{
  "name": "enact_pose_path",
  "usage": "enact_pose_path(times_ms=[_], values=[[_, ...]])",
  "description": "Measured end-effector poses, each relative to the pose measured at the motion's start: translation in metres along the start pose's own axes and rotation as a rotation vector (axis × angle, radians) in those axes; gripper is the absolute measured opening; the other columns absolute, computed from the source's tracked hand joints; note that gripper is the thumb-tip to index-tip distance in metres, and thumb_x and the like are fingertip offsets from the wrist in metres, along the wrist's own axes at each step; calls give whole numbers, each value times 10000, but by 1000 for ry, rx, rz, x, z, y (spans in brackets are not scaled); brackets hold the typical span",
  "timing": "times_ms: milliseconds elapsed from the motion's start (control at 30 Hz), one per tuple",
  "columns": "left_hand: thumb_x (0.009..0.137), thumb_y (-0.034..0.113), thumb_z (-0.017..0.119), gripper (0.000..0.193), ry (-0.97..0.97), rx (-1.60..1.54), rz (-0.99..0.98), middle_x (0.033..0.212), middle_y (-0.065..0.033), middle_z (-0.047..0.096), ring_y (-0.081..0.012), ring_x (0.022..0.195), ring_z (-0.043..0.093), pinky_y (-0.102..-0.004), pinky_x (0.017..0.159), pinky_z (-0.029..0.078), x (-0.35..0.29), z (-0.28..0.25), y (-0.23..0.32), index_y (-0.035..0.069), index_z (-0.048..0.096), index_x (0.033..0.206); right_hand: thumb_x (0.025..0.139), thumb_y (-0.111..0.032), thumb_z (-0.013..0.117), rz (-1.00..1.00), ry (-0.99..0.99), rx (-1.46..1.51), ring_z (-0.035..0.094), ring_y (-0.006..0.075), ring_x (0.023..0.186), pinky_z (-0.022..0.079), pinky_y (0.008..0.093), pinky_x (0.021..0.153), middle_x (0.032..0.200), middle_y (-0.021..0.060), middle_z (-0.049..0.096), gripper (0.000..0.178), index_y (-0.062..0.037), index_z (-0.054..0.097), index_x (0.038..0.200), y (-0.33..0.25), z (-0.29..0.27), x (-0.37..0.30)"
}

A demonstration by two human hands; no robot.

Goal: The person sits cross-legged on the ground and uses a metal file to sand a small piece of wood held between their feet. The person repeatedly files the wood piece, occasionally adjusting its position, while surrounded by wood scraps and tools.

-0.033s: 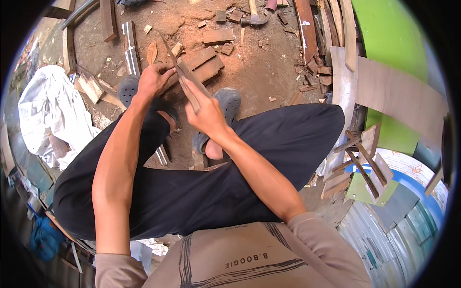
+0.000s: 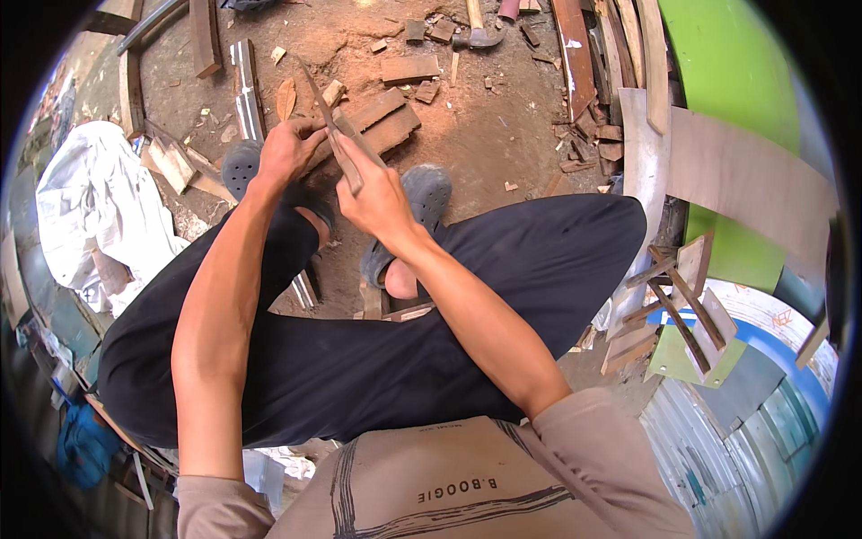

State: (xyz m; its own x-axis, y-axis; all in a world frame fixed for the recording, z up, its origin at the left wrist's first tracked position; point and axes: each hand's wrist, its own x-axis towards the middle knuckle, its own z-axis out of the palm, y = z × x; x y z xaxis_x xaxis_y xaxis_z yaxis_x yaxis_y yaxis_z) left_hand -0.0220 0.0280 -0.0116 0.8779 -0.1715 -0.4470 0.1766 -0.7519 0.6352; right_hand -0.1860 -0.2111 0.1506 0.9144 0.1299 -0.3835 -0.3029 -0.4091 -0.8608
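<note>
Between my hands is a thin, brown wooden strip (image 2: 316, 97), seen nearly edge-on, with its narrow far end pointing away from me. My left hand (image 2: 289, 153) pinches it from the left side, thumb and fingers closed. My right hand (image 2: 375, 198) is closed round its near part, fingers stretched along the flat side; a blunt wooden end (image 2: 350, 171) shows beside the palm. Whether this end belongs to the same strip or a second piece I cannot tell. Just beyond, thick wooden boards (image 2: 391, 130) lie on the ground.
A hammer (image 2: 476, 38) lies at the far side amid wood scraps (image 2: 409, 68). White cloth (image 2: 103, 211) is heaped at the left. Planks (image 2: 575, 58) and a green panel (image 2: 732, 72) stand on the right, near a small wooden frame (image 2: 687, 301). My dark clogs (image 2: 426, 193) flank the work.
My right hand has shifted slightly away from me and to the left along the wood. The left hand stays almost in place, still pinching the strip.
</note>
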Motion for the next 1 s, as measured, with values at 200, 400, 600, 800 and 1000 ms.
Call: enact_pose_path(times_ms=[200, 400, 600, 800, 1000], values=[[929, 329, 739, 357, 71, 28, 24, 1020, -169, 769, -256, 924, 746, -356, 825, 554, 0, 2, -11, 54, 758, 1156, 823, -8, 617, -16, -50, 5, 659, 436, 964, 573, 439, 798, 1224, 246, 630, 673, -70, 486, 1481, -3, -10, -18], [902, 346, 764, 372, 69, -83, -2, 1012, -186, 764, -292, 925, 754, -371, 813, 563, -2, 9, -10, 47, 769, 1124, 815, -24, 633, -92, 27, -11, 673, 438, 978, 587, 455, 825, 1190, 244, 664, 695, -131, 500, 1489, 36, 11, 34], [919, 356, 746, 368, 80, -4, -1, 997, -169, 770, -292, 902, 754, -365, 801, 562, 5, 5, -11, 47, 770, 1118, 826, -89, 659, 102, -23, -7, 684, 441, 920, 579, 476, 823, 1092, 261, 700, 691, -150, 494, 1494, 17, 32, 73], [917, 355, 748, 369, 113, -46, -21, 987, -178, 767, -289, 900, 751, -365, 805, 555, -5, 4, -10, 57, 768, 1134, 778, -18, 628, -157, 52, 5, 700, 401, 986, 583, 432, 874, 1344, 206, 631, 737, -64, 478, 1498, 11, -7, -28], [913, 341, 752, 352, 43, -80, -17, 1011, -179, 765, -295, 930, 752, -377, 824, 560, 9, 2, -9, 60, 774, 1125, 818, -124, 643, -101, 154, 59, 658, 488, 939, 562, 498, 816, 1078, 257, 690, 633, -179, 560, 1442, 50, 69, 140]])
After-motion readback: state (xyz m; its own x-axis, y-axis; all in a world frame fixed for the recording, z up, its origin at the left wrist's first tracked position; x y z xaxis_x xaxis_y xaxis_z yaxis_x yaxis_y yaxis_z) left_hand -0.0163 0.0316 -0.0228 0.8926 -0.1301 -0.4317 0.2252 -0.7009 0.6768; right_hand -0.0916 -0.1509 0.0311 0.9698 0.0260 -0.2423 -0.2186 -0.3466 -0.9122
